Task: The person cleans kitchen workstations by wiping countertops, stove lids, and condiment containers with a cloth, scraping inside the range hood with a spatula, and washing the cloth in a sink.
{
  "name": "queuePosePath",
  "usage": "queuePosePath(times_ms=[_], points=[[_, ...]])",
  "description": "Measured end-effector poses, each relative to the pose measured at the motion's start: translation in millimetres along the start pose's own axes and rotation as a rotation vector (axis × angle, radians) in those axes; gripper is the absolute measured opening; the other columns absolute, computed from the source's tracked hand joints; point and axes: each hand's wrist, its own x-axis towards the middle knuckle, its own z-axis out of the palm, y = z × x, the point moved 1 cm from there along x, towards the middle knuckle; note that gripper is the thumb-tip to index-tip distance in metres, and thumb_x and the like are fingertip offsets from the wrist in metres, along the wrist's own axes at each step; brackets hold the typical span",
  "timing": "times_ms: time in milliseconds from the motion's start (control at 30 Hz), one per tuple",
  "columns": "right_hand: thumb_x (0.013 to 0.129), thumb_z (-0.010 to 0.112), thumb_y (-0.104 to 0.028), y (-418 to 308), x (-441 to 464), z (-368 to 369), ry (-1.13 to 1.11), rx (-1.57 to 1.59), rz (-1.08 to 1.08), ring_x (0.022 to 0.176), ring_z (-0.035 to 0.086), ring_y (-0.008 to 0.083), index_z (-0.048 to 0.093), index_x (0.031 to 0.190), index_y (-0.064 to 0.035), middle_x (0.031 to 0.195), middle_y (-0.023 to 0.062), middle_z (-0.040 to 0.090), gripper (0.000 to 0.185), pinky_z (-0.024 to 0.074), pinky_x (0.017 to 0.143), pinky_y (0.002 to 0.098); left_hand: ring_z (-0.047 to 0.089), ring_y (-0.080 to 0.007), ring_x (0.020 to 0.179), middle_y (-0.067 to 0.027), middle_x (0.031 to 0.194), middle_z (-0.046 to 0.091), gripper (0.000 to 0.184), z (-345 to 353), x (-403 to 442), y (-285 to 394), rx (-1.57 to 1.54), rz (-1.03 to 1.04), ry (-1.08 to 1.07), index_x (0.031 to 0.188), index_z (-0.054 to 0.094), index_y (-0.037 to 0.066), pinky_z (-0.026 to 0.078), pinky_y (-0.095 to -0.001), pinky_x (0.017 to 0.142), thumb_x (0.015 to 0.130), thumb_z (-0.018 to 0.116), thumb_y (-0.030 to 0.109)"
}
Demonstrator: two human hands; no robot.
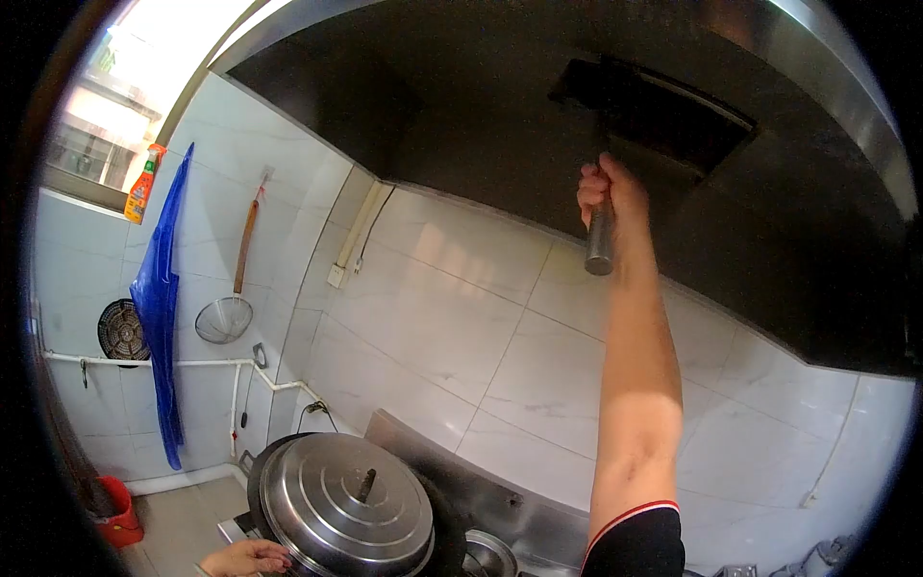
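Two walls of glossy white tile [433, 317] form the backdrop in a kitchen, beneath a broad black range hood [461, 125] with a silver metal rim that spans 11 o'clock to 3. From 5 o'clock, the person's bare right arm [639, 375], in a short black sleeve trimmed with red and white, stretches up toward 2 o'clock, below the hood's dark rectangular opening [663, 120]. At 7 o'clock sits a large black wok [448, 519], topped by a domed silver metal lid [317, 490] with ridged rings and a dark upright knob. A long strip of brushed steel [481, 471] runs along the wall at 6 o'clock. Blue plastic sheeting [159, 298] hangs in a narrow fold at 9 o'clock, just beside a wooden-handled wire-mesh strainer [224, 320]. A red plastic bucket [117, 514] stands on the floor at 8 o'clock, and an orange spray bottle [143, 188] stands near the window, toward 10. The left hand [242, 558], at 7 o'clock, has its fingers loosely curled at the lid's near edge; whether they grip it cannot be told. The right hand [615, 197], at 2 o'clock, is closed in a fist around a grey cylindrical handle [599, 245], its lower end jutting out below the fingers, its upper end lost against the dark hood.
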Motion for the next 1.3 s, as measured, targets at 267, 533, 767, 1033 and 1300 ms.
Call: queuePosePath(times_ms=[267, 533, 767, 1033, 1300], points=[[0.094, 0.061, -0.026, -6, -27, 23, 0.054, -0.208, -0.149, 0.048, 0.044, 0.0115, 0.052, 0.086, -0.0088, 0.061, 0.0005, 0.048, 0.021, 0.0348, 0.042, 0.0282, 0.062, -0.0162, 0.094, -0.0055, 0.104, 0.065, 0.037, 2, -14, 2, -0.008, -0.004, 0.041, 0.128, 0.053, 0.003, 0.051, -0.0291, 0.084, 0.096, 0.062, 0.019], [0.093, 0.063, -0.034, -8, -35, 26, 0.122, -0.189, -0.215, 0.045, 0.042, 0.0100, 0.054, 0.082, -0.0118, 0.057, -0.0040, 0.045, 0.026, 0.0332, 0.041, 0.0261, 0.061, -0.0182, 0.104, -0.0079, 0.113, 0.063, 0.040, -4, -29, -9, -0.026, -0.030, 0.067, 0.130, 0.052, 0.001, 0.052, -0.0317, 0.089, 0.095, 0.063, 0.019], [0.093, 0.064, -0.025, -46, -64, 8, -0.006, 0.076, -0.207, 0.045, 0.038, 0.0084, 0.053, 0.086, -0.0057, 0.062, -0.0003, 0.046, 0.023, 0.0338, 0.039, 0.0230, 0.061, -0.0181, 0.105, -0.0072, 0.115, 0.063, 0.043, 9, -25, 3, -0.057, -0.061, 0.061, 0.132, 0.050, 0.002, 0.051, -0.0329, 0.092, 0.095, 0.064, 0.018], [0.100, 0.055, -0.022, -22, -146, -48, 0.071, 0.120, -0.097, 0.041, 0.031, 0.0039, 0.049, 0.087, -0.0049, 0.058, -0.0048, 0.037, 0.022, 0.0270, 0.033, 0.0196, 0.059, -0.0192, 0.114, -0.0145, 0.124, 0.061, 0.043, 47, 12, 0, -0.072, -0.141, -0.108, 0.134, 0.049, -0.003, 0.048, -0.0297, 0.099, 0.097, 0.060, 0.017], [0.098, 0.053, -0.017, 54, -320, -98, 0.260, 0.002, -0.016, 0.039, 0.041, 0.0084, 0.034, 0.144, -0.0107, 0.078, 0.0064, 0.052, 0.049, 0.0339, 0.028, 0.0223, 0.053, -0.0198, 0.121, -0.0124, 0.136, 0.053, 0.051, 146, 115, 53, 0.078, 0.018, -0.362, 0.139, 0.043, -0.001, 0.044, -0.0332, 0.103, 0.099, 0.057, 0.027]])
